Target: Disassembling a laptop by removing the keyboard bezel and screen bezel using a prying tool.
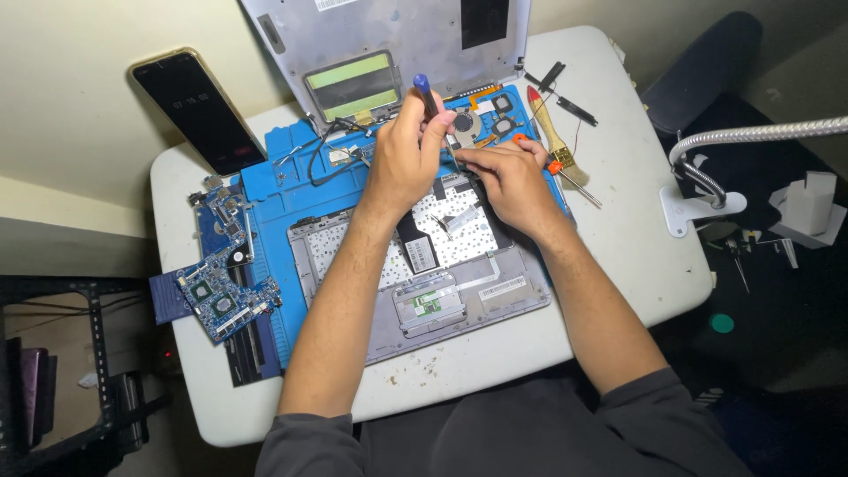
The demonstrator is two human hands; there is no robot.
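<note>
At frame centre, left hand (405,150) grips blue-handled screwdriver (427,92) upright over opened laptop base (459,300); right hand (508,177) presses down, fingers flat, steadying part beside tip.

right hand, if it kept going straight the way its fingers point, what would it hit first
The right hand points up and left, toward the left hand and the screwdriver it holds. It would likely meet that screwdriver's shaft or the left hand's fingers first, though depth is hard to judge from above.
</note>
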